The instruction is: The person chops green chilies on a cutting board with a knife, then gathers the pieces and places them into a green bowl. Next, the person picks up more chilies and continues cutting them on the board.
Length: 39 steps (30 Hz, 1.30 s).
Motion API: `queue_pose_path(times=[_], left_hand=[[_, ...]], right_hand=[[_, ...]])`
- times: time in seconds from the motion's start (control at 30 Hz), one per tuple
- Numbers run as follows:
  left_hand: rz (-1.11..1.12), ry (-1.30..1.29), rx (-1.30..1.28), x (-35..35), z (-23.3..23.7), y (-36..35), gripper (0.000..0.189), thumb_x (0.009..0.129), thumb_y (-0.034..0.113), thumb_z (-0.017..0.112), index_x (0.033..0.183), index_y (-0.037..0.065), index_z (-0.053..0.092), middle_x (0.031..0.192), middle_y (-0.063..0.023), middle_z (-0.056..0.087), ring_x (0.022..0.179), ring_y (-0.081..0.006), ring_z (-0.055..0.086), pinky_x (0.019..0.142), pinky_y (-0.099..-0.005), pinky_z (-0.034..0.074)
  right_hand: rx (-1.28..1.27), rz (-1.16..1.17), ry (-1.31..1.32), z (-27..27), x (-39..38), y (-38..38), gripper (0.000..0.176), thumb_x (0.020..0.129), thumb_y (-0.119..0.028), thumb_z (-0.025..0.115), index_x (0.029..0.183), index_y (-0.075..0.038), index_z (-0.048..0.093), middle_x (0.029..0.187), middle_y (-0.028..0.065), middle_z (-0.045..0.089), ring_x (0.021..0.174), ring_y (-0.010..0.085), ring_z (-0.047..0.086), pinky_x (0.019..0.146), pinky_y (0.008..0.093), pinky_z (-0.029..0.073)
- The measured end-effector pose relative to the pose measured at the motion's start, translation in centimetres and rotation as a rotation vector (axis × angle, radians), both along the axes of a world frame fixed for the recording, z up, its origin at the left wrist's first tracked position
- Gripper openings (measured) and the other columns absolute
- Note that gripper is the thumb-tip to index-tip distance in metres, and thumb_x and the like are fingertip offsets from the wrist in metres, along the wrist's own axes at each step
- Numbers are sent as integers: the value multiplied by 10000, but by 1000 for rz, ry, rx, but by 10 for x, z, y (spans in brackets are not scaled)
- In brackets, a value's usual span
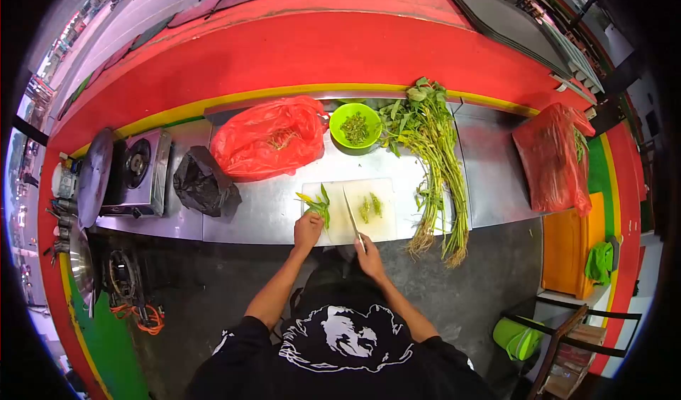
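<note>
My left hand (308, 231) is closed on a small bunch of green leaves (318, 204), one of them yellowed, at the left edge of the white cutting board (379, 229). In my right hand (369, 256) is the handle of a knife (351, 210), its long blade pointing away from me over the board. Right of the blade lie small piles of cut green stems (369, 207). Behind the board stands a lime-green bowl (335, 132) with chopped greens (355, 128) in it.
Long leafy stalks with roots (441, 166) lie right of the board, overhanging the counter's front edge. A red plastic bag (248, 141) and a black bag (202, 183) sit left, beside a gas stove (138, 176). Another red bag (550, 159) stands far right.
</note>
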<state>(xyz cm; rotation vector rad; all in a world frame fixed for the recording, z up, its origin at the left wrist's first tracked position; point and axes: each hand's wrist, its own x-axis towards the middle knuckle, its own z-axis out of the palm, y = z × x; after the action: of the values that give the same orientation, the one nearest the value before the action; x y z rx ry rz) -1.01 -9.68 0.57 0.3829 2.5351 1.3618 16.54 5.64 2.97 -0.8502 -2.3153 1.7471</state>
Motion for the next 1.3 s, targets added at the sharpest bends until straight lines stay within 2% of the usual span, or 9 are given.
queue_pose_path(times=[0.07,0.2,0.4,0.5,0.6,0.73,0.8,1.1,1.3], left_hand=[[20,-53,25,-2,-1,-1,243,869,227,778,954,9,712,801,-120,745,736,-252,742,694,-381,578],[-18,37,-53,-3,-2,-2,216,876,214,782,968,33,707,798,-104,741,726,-233,734,681,-370,569],[28,-46,91,-6,-20,-1,220,874,242,796,943,46,723,809,-91,741,736,-213,730,686,-355,568],[22,-138,139,-12,-21,-5,210,888,208,787,972,23,731,824,-95,748,741,-175,718,701,-326,571],[-15,-106,174,-15,-15,-9,204,908,172,773,998,-6,732,841,-100,747,750,-148,703,707,-303,571],[-32,-185,293,-17,4,-21,203,931,178,761,1018,-3,729,835,-58,717,729,-108,642,677,-272,535],[16,-440,360,-21,14,-26,218,968,165,730,1087,-15,708,890,-24,714,788,-70,623,714,-239,500],[182,-398,609,-38,60,-26,189,966,160,729,1053,-7,714,865,-3,678,746,-50,577,688,-215,474],[106,-362,379,-21,25,-23,186,931,165,750,991,-11,743,831,-40,722,735,-82,629,691,-247,510]], right_hand=[[47,-6,-25,-4,5,-10,487,1057,-371,560,1389,-15,575,1212,240,694,1146,317,670,985,395,495],[41,-37,-19,-3,2,-28,489,1037,-371,599,1362,-7,588,1137,225,710,1061,298,694,934,391,515],[164,-47,-134,4,-28,-35,464,912,-370,737,1197,-14,653,781,170,672,675,269,647,674,414,515],[181,-4,-264,9,-50,-37,432,876,-375,755,1121,-27,685,823,233,721,802,406,723,757,473,558],[243,-12,-148,3,-65,-43,360,823,-327,791,972,-8,719,707,185,692,657,325,699,662,433,544],[295,67,-254,-8,-72,-45,323,810,-306,795,954,-26,725,779,217,721,734,372,727,712,455,567],[318,62,-237,-11,-72,-43,283,811,-290,780,914,-31,730,772,223,717,749,395,725,715,466,569],[299,65,-268,-6,-73,-35,254,856,-252,689,879,-2,734,776,260,707,744,435,714,716,501,566],[385,120,-333,7,-76,-32,285,856,-272,674,869,12,695,791,293,693,782,491,693,740,552,553]])
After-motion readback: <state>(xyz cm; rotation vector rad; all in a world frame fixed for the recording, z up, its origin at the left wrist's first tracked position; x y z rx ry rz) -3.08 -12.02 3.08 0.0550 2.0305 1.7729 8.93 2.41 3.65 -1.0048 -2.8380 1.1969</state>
